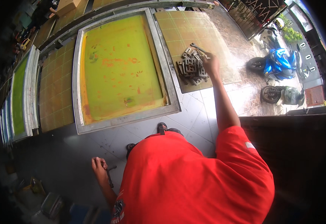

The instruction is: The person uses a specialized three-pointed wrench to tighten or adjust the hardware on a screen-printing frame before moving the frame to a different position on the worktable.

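My right hand (pixel 211 64) reaches over a board at the upper right, its fingers closed on the end of a dark wrench (pixel 199 48). Right beside it lies a pile of metal clamps or hinge-like plates (pixel 192 66), whose exact kind is hard to make out. At the lower left hangs my left hand (pixel 99 164), fingers curled around the bar of a dark T-handle wrench (pixel 111 176). The shaft of this tool points down, and part of its bar is hidden by the fingers.
A large screen printing frame (pixel 127 118) with yellow-green mesh leans across the middle, between brownish boards (pixel 56 87) marked with grid lines. More frames (pixel 31 93) stand stacked at left. Two motorbikes (pixel 280 63) are parked at right on stone paving. Grey floor tiles (pixel 192 112) lie below.
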Motion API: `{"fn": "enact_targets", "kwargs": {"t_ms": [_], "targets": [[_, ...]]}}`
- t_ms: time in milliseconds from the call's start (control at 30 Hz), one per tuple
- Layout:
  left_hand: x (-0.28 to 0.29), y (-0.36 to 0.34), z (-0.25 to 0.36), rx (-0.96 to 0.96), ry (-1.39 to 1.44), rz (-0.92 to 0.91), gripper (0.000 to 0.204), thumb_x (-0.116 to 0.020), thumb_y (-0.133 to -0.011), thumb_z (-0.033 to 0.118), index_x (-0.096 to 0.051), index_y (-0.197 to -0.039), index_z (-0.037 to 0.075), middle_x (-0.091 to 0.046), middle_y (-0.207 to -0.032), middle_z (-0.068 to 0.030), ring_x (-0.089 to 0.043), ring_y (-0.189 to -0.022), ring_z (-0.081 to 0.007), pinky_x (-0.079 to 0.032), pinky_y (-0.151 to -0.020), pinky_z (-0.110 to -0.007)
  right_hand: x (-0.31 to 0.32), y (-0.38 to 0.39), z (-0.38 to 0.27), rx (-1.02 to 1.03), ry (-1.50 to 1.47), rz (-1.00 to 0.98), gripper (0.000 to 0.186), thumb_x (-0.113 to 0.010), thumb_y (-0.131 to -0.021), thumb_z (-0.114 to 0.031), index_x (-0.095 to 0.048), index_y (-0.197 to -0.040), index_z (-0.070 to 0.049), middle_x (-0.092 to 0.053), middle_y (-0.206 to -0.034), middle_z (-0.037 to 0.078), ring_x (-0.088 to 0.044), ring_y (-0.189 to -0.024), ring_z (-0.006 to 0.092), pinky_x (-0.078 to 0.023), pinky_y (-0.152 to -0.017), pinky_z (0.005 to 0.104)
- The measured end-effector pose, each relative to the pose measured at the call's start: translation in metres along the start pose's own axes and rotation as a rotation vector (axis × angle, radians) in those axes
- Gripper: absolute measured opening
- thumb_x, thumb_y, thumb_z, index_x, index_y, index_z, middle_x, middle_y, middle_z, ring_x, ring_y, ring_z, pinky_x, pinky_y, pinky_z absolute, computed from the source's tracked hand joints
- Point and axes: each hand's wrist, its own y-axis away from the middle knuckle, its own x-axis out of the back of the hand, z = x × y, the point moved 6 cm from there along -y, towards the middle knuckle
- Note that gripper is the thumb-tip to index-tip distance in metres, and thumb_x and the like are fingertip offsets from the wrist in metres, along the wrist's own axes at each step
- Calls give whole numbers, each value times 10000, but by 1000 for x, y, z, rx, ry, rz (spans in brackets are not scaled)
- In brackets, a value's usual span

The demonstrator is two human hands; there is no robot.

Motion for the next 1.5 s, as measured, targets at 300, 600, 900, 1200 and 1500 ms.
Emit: {"fn": "enact_targets", "kwargs": {"t_ms": [300,600,900,1200,1500], "targets": [[-237,3,130,63,586,-620,203,-458,-911,316,-456,-836,128,-445,-640,-2,-319,-483,-65,-255,-470,-216,26,222,-218,401,-738,-977,300,-571,-842,-197,-558,-1066,2,-604,-996,152,-571,-946,270,-432,-818,331],[-307,-8,99,-70,311,-596,438,-447,-907,353,-376,-1196,32,-454,-1168,-158,-500,-1042,-225,-401,-887,-336,34,134,-91,127,-332,-412,233,-468,-901,-168,-561,-1023,7,-588,-739,89,-546,-675,168,-429,-651,292],[-69,-34,-10,-37,57,132,313,-479,-882,308,-509,-1046,43,-568,-971,-69,-555,-852,-153,-421,-744,-259,15,-29,61,-86,93,-141,284,-495,-844,-293,-628,-956,-69,-607,-737,157,-588,-713,309,-427,-657,390],[58,50,-252,473,58,369,432,-490,-864,404,-469,-1088,35,-560,-986,-116,-564,-852,-244,-438,-734,-366,-16,-53,69,-174,98,-149,291,-506,-827,-265,-634,-957,-39,-627,-847,201,-590,-827,325,-434,-719,381],[114,83,-336,652,-232,308,379,-511,-853,368,-471,-1045,44,-554,-940,-107,-574,-727,-222,-448,-600,-336,-48,-100,89,-131,420,-75,325,-547,-792,-249,-606,-1023,-27,-612,-906,208,-581,-864,340,-445,-748,374]]}}
